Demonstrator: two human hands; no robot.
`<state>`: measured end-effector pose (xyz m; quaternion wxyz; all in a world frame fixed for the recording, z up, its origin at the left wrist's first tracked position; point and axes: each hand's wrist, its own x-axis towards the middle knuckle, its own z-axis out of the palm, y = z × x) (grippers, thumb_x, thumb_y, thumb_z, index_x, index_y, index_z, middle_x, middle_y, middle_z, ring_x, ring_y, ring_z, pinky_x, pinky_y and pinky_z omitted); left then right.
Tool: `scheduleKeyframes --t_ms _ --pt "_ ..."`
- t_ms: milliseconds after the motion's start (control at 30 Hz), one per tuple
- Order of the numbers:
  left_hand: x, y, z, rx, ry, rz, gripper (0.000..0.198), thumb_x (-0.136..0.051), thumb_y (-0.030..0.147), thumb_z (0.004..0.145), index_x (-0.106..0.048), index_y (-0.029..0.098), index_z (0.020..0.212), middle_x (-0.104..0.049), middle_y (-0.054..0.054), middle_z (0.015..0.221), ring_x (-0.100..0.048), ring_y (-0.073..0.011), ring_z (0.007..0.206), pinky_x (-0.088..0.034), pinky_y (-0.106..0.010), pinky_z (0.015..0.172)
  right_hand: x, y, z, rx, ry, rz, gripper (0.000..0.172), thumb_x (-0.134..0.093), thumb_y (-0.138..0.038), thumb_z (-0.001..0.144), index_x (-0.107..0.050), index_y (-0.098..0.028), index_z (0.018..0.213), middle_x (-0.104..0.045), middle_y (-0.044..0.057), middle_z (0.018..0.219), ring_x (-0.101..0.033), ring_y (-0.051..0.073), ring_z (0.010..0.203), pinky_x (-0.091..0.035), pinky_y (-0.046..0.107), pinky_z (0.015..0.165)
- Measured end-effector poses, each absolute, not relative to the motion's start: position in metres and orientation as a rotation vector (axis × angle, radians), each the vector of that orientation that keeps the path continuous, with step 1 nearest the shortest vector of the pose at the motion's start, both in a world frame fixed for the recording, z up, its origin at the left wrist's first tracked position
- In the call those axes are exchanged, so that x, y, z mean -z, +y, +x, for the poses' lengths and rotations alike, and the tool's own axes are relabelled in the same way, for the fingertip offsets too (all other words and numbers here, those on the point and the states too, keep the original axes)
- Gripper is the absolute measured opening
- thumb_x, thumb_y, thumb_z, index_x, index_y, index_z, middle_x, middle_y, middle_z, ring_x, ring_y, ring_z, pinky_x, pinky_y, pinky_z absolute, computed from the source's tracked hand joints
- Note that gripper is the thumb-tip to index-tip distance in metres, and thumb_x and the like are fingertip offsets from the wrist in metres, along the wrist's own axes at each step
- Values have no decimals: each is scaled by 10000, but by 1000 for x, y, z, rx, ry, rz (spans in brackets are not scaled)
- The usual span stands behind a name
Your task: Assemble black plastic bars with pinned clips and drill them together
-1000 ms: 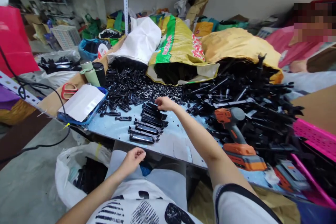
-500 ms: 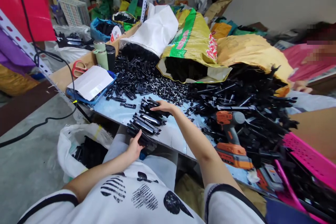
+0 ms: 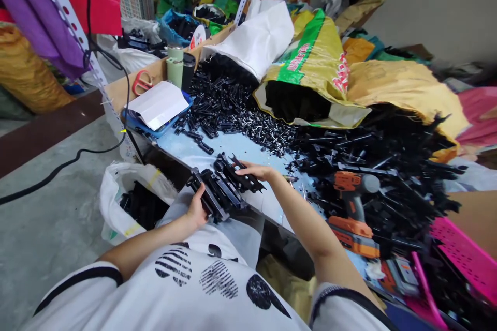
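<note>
A bunch of long black plastic parts (image 3: 223, 189) is gathered at the near edge of the light blue table (image 3: 233, 147). My left hand (image 3: 196, 208) cups the near end of the bunch from below, fingers curled round it. My right hand (image 3: 254, 170) lies flat on the far end of the same bunch, fingers stretched out and pressing on it. Behind lies a big heap of loose black parts (image 3: 349, 150).
An orange cordless drill (image 3: 351, 207) lies right of my arm. A white bag with black parts (image 3: 134, 201) stands on the floor at left. Open sacks (image 3: 310, 77), a blue tray with white paper (image 3: 157, 106), red scissors (image 3: 142, 83), two flasks (image 3: 180, 64) and a pink crate (image 3: 466, 248) surround the table.
My hands have pushed the spread rows of black parts together into one bunch and drawn it to the table's near edge. My left hand came up from my lap to it.
</note>
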<state>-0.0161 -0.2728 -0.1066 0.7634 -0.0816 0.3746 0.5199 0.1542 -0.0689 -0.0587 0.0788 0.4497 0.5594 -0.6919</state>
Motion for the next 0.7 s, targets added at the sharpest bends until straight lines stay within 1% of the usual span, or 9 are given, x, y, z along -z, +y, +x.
scheduleKeyframes --t_ms 67,167,267,333,400,467,567,633,700 --pt "112 -279 -22 -1149 780 -174 585 -427 640 825 -587 180 1150 -699 -90 990 -601 -277 1069 -492 -443 900 59 -80 159 2120 1683 1299 710 -771 -401 609 -499 -250 1248 -639 52 1080 -648 202 857 -568 322 697" --pt "120 -288 -27 -1166 755 -168 621 -447 653 808 -585 156 1154 -697 -95 968 -602 -292 1058 -484 -471 900 60 -94 161 2186 1670 1222 805 -767 -407 596 -448 -245 1318 -615 66 1128 -647 209 846 -568 357 690" --pt "122 -295 -38 -1170 758 -151 692 -432 716 771 -587 160 1153 -689 -99 994 -604 -295 1051 -479 -471 908 62 -111 151 2316 1696 1127 876 -778 -419 565 -425 -243 1347 -606 64 1161 -633 225 923 -544 379 787" --pt "122 -300 -54 -1200 764 -137 713 -432 741 748 -590 169 1144 -684 -103 1017 -605 -299 1051 -476 -469 911 64 -125 133 2374 1758 1093 849 -779 -405 576 -443 -241 1338 -619 52 1149 -616 224 983 -508 369 870" --pt "126 -308 -80 -1250 791 -149 700 -448 730 745 -596 161 1125 -686 -113 1014 -607 -309 1049 -477 -477 907 69 -139 102 2370 1822 1101 742 -761 -403 623 -495 -233 1295 -636 41 1117 -613 217 994 -492 358 897" --pt "134 -320 -114 -1313 854 -191 635 -475 676 764 -608 149 1093 -694 -116 982 -615 -312 1033 -483 -476 897 81 -152 57 2331 1885 1089 629 -750 -410 648 -561 -221 1217 -652 31 1081 -618 214 978 -497 356 891" --pt "156 -346 -166 -1371 1020 -263 510 -507 568 799 -624 137 1044 -704 -116 927 -636 -299 989 -498 -454 878 112 -171 -25 2220 1961 967 561 -787 -389 604 -624 -206 1109 -669 18 1035 -618 214 969 -497 361 903" --pt "171 -364 -193 -1367 1251 -269 470 -506 528 815 -628 130 1033 -705 -121 916 -646 -284 962 -506 -436 862 138 -188 -75 2082 1978 941 579 -800 -363 582 -626 -203 1111 -674 17 1022 -621 219 973 -485 381 926" --pt "184 -378 -209 -1353 1585 -213 459 -500 510 824 -616 134 1059 -702 -119 939 -645 -267 958 -507 -419 851 162 -206 -108 1990 1994 939 683 -825 -309 534 -599 -218 1172 -663 16 1073 -601 230 1041 -449 397 976"
